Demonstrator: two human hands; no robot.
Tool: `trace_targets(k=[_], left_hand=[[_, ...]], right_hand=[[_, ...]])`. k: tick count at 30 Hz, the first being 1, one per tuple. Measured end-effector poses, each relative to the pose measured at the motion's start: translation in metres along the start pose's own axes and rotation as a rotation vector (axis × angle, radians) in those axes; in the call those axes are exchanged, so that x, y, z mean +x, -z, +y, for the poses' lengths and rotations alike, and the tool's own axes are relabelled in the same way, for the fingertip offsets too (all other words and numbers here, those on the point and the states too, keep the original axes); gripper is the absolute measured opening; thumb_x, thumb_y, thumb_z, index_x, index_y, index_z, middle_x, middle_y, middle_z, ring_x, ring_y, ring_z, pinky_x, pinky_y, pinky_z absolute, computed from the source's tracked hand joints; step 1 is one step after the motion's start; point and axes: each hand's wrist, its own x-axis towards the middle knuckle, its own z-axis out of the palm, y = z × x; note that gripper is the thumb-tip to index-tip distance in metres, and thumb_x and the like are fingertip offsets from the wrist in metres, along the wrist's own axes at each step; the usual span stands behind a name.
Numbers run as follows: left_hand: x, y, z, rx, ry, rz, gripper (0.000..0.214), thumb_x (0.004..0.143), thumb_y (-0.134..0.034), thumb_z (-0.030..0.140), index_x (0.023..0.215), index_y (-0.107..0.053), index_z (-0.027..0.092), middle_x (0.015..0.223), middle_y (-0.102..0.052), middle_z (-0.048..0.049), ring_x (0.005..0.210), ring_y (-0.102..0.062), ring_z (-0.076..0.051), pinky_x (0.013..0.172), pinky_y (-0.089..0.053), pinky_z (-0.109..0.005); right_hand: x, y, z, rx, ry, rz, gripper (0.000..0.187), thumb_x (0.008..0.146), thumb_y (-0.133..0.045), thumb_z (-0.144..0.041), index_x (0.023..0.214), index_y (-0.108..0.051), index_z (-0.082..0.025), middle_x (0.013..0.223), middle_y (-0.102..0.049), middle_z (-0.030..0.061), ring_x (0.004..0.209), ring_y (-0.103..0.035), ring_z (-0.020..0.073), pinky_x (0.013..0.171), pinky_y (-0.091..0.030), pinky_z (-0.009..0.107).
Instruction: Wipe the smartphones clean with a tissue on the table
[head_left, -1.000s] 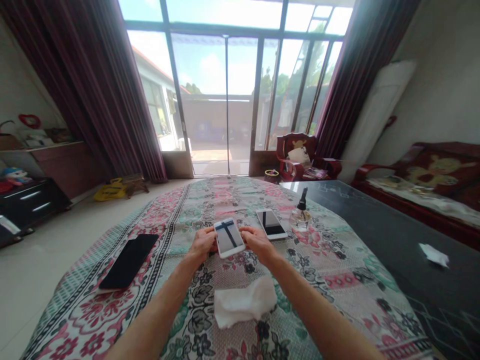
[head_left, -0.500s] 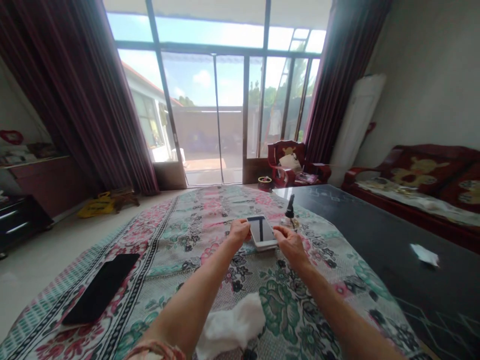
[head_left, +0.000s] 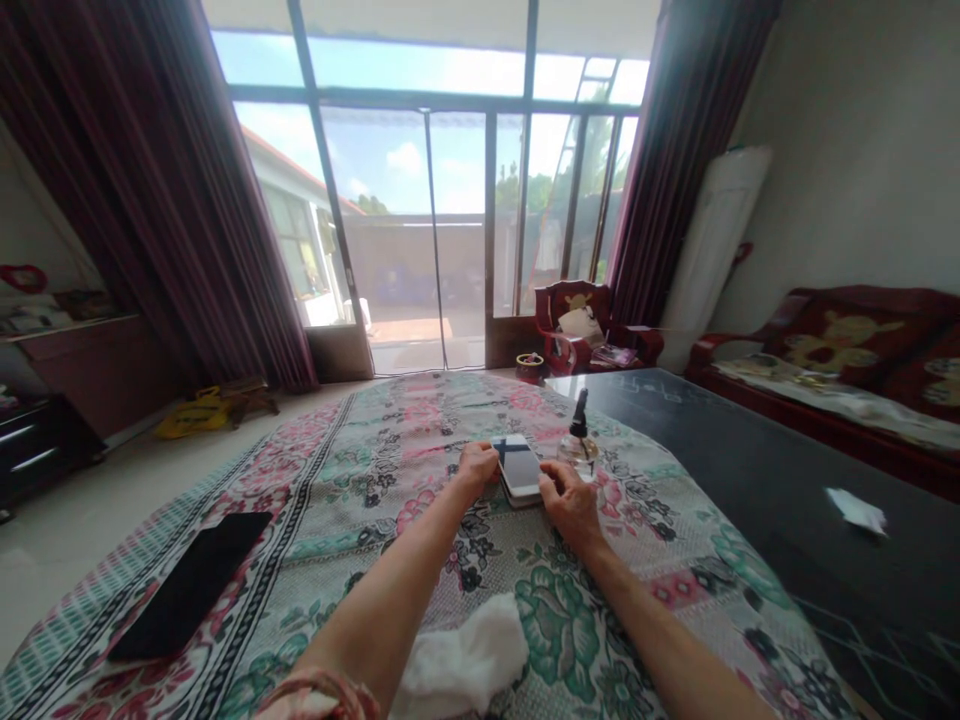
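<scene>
A white smartphone (head_left: 519,470) with a dark, reflective screen lies face up over the flowered cloth, its lower edge towards me. Another pale edge shows just beneath it; I cannot tell what it belongs to. My left hand (head_left: 478,463) pinches the phone's left side near the top. On the opposite side, the curled fingers of my right hand (head_left: 568,500) close on the lower right edge. Just beyond that hand stands a clear glass bottle (head_left: 586,455) with a black top (head_left: 580,412). A crumpled white cloth (head_left: 469,655) lies between my forearms.
The flowered tablecloth (head_left: 360,520) covers the surface before me. A flat black object (head_left: 196,585) rests at left. To the right is a dark table (head_left: 739,480) with a white scrap (head_left: 857,511). A red armchair (head_left: 553,300) and sofa (head_left: 750,325) stand farther back.
The phone has come down a little and lies flatter. My right hand has shifted slightly left and down, uncovering more of the glass bottle.
</scene>
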Motion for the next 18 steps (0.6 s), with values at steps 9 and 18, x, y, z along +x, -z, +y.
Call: trace_targets(k=[9, 18], left_hand=[[-0.004, 0.001, -0.002, 0.054, -0.058, 0.074, 0.012, 0.068, -0.063, 0.015, 0.077, -0.069, 0.011, 0.045, -0.050, 0.0036, 0.038, -0.043, -0.006, 0.042, -0.031, -0.017], [-0.011, 0.004, -0.011, 0.011, -0.101, 0.086, 0.010, 0.066, -0.065, 0.018, 0.072, -0.068, 0.011, 0.047, -0.051, 0.0037, 0.039, -0.045, -0.005, 0.040, -0.032, -0.014]], right_hand=[[0.001, -0.010, 0.009, -0.018, 0.088, 0.063, 0.031, 0.078, -0.047, -0.035, 0.092, -0.066, -0.015, 0.096, -0.067, 0.0119, 0.091, -0.062, 0.0238, 0.086, -0.048, 0.039], [0.001, -0.011, 0.010, -0.034, 0.079, 0.064, 0.034, 0.078, -0.046, -0.036, 0.096, -0.065, -0.013, 0.095, -0.066, 0.0128, 0.089, -0.062, 0.0239, 0.085, -0.049, 0.038]])
